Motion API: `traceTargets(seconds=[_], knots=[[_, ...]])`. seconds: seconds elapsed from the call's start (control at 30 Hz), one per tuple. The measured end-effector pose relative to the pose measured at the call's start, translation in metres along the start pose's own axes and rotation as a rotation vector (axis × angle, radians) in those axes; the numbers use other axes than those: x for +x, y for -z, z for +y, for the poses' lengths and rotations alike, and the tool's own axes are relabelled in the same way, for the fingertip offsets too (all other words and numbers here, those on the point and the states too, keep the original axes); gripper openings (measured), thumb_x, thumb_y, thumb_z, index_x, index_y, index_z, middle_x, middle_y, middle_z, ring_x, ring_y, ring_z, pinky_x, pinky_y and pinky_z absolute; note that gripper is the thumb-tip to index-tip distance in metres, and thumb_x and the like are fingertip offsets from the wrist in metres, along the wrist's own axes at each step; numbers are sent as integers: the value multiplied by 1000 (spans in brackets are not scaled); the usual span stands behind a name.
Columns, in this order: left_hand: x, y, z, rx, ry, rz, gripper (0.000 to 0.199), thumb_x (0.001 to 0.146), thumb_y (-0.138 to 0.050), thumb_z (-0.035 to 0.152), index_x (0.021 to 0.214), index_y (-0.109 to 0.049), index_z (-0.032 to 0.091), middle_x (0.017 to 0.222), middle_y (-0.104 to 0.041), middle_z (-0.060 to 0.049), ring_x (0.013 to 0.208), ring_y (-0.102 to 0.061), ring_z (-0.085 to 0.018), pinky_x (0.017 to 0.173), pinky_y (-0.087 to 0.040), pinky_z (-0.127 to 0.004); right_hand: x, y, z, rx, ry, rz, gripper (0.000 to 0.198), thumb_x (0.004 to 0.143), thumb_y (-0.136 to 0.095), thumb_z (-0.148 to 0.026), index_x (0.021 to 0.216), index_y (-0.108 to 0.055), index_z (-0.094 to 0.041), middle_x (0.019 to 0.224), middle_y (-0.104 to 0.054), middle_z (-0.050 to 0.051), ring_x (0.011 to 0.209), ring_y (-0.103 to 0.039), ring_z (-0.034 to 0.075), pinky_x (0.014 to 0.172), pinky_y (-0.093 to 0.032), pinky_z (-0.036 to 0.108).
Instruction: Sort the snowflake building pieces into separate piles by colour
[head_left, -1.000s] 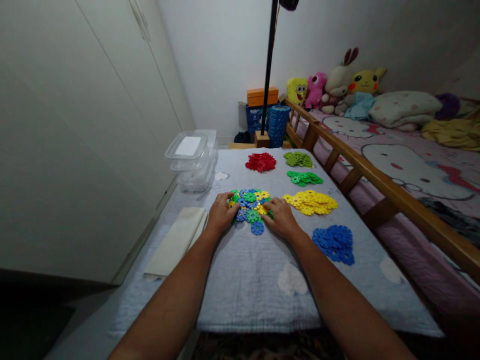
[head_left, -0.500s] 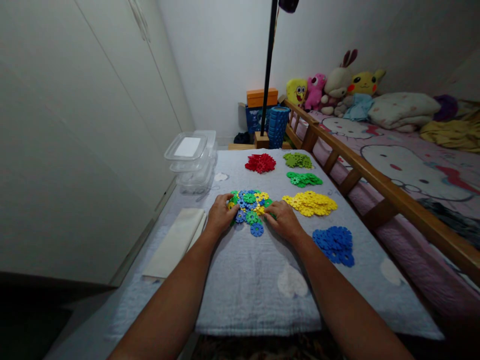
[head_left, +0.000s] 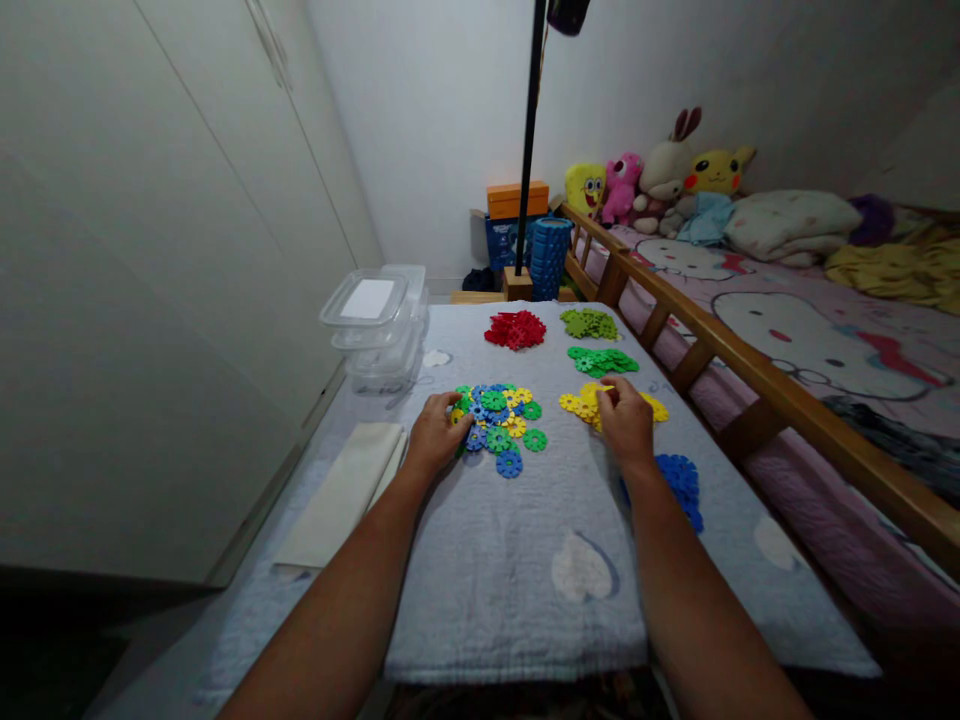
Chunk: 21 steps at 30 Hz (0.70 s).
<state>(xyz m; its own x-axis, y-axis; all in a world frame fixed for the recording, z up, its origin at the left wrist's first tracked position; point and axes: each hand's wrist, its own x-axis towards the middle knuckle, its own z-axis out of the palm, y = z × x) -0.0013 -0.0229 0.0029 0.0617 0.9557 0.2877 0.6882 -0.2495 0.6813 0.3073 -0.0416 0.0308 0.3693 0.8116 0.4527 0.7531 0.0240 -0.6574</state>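
Fingers (head_left: 450, 399) parted, your left hand (head_left: 435, 432) touches the mixed discs (head_left: 496, 412) at their nine o'clock, while toward three your right hand (head_left: 628, 418), its pinch unclear, covers yellow discs (head_left: 583, 404).

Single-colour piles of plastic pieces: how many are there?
5: a red pile far back, a light green pile far right, a darker green pile nearer, a yellow pile at the right hand, and a blue pile partly hidden by the right forearm.
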Motion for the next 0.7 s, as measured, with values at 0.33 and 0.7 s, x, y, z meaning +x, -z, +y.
traceTargets(seconds=[0.33, 0.7], knots=[[0, 1, 1, 12, -3, -1, 30, 84, -64, 32, 111, -62, 19, 113, -64, -10, 111, -61, -25, 100, -49, -42, 15, 23, 30, -277, -216, 52, 25, 78, -53, -24, 96, -69, -17, 80, -69, 8, 74, -59, 23, 72, -41, 32], [0, 1, 0, 24, -1, 0, 31, 84, -64, 33, 111, -63, 19, 113, -64, -9, 104, -63, -24, 95, -52, -40, 14, 23, 33, -407, -239, 0, 24, 79, -51, -19, 91, -72, -18, 87, -72, 11, 79, -60, 25, 71, -39, 34]])
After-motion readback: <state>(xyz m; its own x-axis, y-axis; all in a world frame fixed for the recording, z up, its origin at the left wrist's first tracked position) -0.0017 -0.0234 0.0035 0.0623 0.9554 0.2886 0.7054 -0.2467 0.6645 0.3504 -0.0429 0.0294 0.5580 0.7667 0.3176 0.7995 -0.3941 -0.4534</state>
